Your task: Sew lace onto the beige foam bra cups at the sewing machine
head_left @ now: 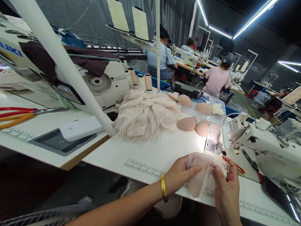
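My left hand (182, 172), with a gold bangle at the wrist, pinches a sheer pale pink lace fabric piece (199, 179) between thumb and fingers. On the right, my right hand (227, 183) grips the same fabric by its lacy end, the thumb pressed on it. The piece hangs over the table's front edge, just before the lit needle plate (213, 146) of a sewing machine (249, 133). Beige bra cups (187, 124) lie in a row leading to the machine's needle area. Behind them, a heap of cream lace fabric (148, 117) spreads across the table.
Scissors (250, 161) and an orange-handled tool (240, 169) lie right of my hands, near a dark phone-like slab (279, 194). A white pole (68, 69) rises at left. Thread cones (141, 82) stand behind the lace. Several people sit at machines further back.
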Tool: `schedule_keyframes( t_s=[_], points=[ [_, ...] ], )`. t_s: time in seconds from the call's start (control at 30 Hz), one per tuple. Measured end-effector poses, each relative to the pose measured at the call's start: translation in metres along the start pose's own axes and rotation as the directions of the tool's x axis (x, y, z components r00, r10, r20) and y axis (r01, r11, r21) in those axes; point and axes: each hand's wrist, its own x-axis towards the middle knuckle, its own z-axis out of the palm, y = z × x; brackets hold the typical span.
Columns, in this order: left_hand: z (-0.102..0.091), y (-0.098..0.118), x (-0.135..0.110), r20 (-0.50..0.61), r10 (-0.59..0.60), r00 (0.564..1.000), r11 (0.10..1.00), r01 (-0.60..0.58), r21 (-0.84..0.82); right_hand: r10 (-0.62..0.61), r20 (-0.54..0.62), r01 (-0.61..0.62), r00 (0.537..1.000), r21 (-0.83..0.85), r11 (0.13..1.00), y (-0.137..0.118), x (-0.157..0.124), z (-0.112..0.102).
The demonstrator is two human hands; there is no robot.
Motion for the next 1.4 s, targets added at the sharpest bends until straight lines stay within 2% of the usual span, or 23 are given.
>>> schedule_keyframes(
  t_s=[0.07,0.13,0.2,0.27,0.4,0.47,0.57,0.63,0.8,0.9,1.03,1.2,1.4],
  points=[
    [0.000,-0.002,-0.002,0.031,-0.015,0.999,1.000,0.015,0.006,0.022,0.005,-0.022,1.000,0.073,0.997,-0.002,0.000,0.004],
    [0.001,-0.001,-0.005,0.145,-0.070,0.987,0.997,0.076,-0.035,0.057,0.012,-0.058,0.998,0.125,0.990,-0.002,0.004,0.007],
    [0.003,0.003,-0.007,0.250,-0.108,0.962,0.981,0.144,-0.128,0.115,0.026,-0.117,0.993,0.123,0.986,0.001,0.010,0.005],
    [0.005,0.007,-0.008,0.269,-0.081,0.960,0.957,0.150,-0.249,0.201,0.062,-0.205,0.978,0.074,0.976,0.006,0.015,-0.001],
    [0.003,0.012,-0.005,0.161,0.011,0.987,0.926,0.051,-0.375,0.312,0.149,-0.317,0.938,0.014,0.948,0.014,0.011,-0.019],
    [0.003,0.011,-0.003,0.131,0.018,0.991,0.918,0.035,-0.395,0.306,0.201,-0.315,0.931,0.016,0.949,0.015,0.004,-0.023],
    [0.007,0.010,0.000,0.157,0.023,0.987,0.905,0.046,-0.423,0.245,0.261,-0.254,0.934,0.001,0.967,0.012,-0.004,-0.020],
    [0.012,0.012,0.003,0.134,0.016,0.991,0.905,0.042,-0.423,0.201,0.254,-0.206,0.946,-0.010,0.979,0.011,-0.005,-0.015],
    [0.022,0.017,0.015,-0.119,-0.048,0.992,0.909,-0.006,-0.418,0.139,0.185,-0.135,0.973,-0.031,0.990,0.022,-0.001,-0.011],
    [0.024,0.015,0.020,-0.208,-0.063,0.976,0.913,-0.028,-0.407,0.119,0.163,-0.119,0.979,-0.010,0.993,0.028,0.001,-0.014],
    [0.025,0.014,0.020,-0.204,-0.089,0.975,0.917,0.000,-0.399,0.124,0.109,-0.125,0.986,0.004,0.992,0.030,0.004,-0.015],
    [0.028,0.018,0.017,-0.185,-0.128,0.974,0.903,0.037,-0.428,0.153,0.117,-0.153,0.981,-0.003,0.988,0.030,0.007,-0.015],
    [0.031,0.018,0.019,-0.153,-0.079,0.985,0.906,0.007,-0.424,0.136,0.105,-0.139,0.985,0.023,0.990,0.029,0.006,-0.012]
  ],
)
